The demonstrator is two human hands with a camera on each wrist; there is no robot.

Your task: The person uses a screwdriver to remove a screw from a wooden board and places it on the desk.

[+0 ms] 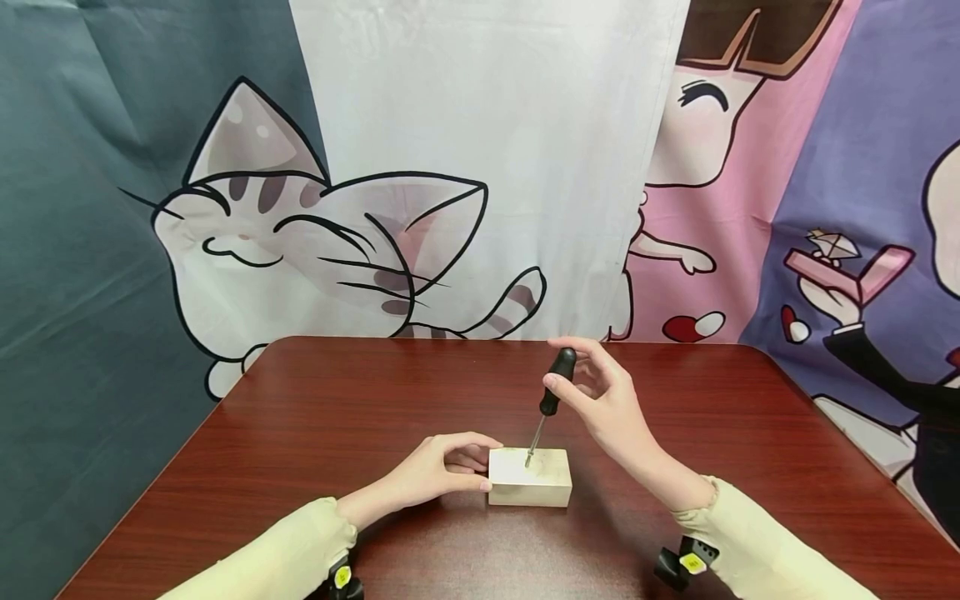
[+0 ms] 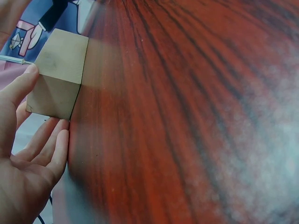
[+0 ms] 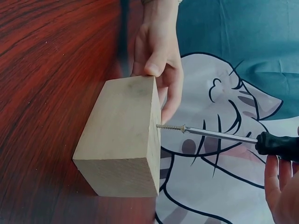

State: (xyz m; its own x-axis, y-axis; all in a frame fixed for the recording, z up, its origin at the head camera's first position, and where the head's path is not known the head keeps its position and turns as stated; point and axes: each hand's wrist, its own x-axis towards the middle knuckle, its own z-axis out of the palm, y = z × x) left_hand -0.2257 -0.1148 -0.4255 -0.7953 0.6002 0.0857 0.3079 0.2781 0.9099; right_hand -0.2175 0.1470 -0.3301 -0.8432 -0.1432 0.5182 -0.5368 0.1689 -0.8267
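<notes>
A pale wooden block [image 1: 529,493] lies on the table in front of me. My left hand [image 1: 420,475] grips its left end, thumb at the near side and fingers toward the far side. In the right wrist view a thin threaded screw [image 3: 170,127] stands in the block's top face, with much of its thread exposed. My right hand [image 1: 611,408] holds a screwdriver [image 1: 558,377] by its black handle, slightly tilted. The metal shaft [image 3: 219,135] meets the screw head. In the left wrist view the block [image 2: 63,58] shows its end between thumb and fingers.
The reddish-brown wooden table [image 1: 360,392] extends around the block on all sides. Behind its far edge hangs a cloth backdrop [image 1: 487,100] printed with a cartoon cat and figures. A black wrist device [image 1: 686,562] sits at the right sleeve, another [image 1: 345,577] at the left.
</notes>
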